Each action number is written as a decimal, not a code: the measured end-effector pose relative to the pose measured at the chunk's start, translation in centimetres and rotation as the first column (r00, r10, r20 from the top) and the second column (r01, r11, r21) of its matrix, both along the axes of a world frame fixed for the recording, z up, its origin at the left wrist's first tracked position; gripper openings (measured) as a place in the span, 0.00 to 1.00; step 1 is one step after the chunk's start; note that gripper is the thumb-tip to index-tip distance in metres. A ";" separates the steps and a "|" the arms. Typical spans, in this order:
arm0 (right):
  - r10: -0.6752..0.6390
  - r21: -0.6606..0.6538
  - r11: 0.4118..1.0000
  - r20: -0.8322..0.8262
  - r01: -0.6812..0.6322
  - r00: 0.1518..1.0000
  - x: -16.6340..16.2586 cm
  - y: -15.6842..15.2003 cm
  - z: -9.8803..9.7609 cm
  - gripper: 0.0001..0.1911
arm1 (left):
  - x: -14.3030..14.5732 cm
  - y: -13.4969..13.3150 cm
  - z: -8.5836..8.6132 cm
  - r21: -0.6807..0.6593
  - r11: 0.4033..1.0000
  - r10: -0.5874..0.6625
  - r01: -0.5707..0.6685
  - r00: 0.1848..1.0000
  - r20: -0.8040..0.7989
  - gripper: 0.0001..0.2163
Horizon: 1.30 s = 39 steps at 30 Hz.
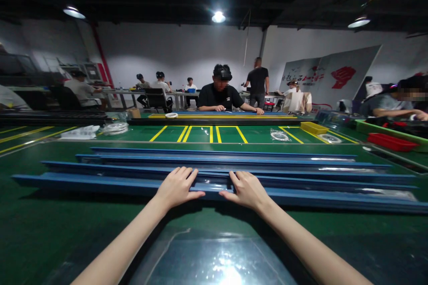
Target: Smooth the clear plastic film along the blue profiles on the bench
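Several long blue rails [100, 178] lie side by side across the green table [50, 227], running left to right. My left hand [177, 187] rests flat on the nearest rail near its middle, fingers stretched forward and together. My right hand [245, 189] lies flat on the same rail just to the right, thumb pointing toward the left hand. Neither hand grips anything. Clear plastic film [347, 170] shows on the rails toward the right.
A glossy clear sheet [214, 262] lies at the table's near edge between my forearms. Across the table a seated person [219, 93] works on similar rails. A yellow tray [313, 128], a red tray [391, 141], tape rolls [279, 135] and more people are beyond.
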State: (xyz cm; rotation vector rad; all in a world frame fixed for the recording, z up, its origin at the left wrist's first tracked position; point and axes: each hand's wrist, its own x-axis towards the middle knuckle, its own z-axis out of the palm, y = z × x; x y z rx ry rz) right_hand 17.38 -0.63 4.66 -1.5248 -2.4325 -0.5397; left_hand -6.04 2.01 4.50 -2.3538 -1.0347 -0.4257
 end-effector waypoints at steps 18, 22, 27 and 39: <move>0.084 -0.084 0.993 -0.022 -0.086 0.996 -4.8 0.5 -0.9 0.35 | -6.0 1.5 -2.6 -0.053 0.999 0.008 -0.009 1.000 -0.024 0.28; 0.055 -0.098 0.994 0.020 -0.053 0.998 -1.8 -0.3 -0.2 0.31 | -8.9 2.0 -2.5 -0.102 0.994 0.045 -0.047 0.999 -0.022 0.29; -0.050 -0.050 0.997 0.055 0.052 0.997 7.6 -1.8 -1.4 0.29 | -13.5 2.6 -2.6 -0.154 0.984 0.082 -0.085 0.996 -0.027 0.30; -0.284 0.051 0.956 -0.079 0.288 0.956 15.4 -2.0 -3.3 0.22 | -14.6 0.7 -2.3 -0.183 0.978 0.119 -0.102 0.990 0.081 0.24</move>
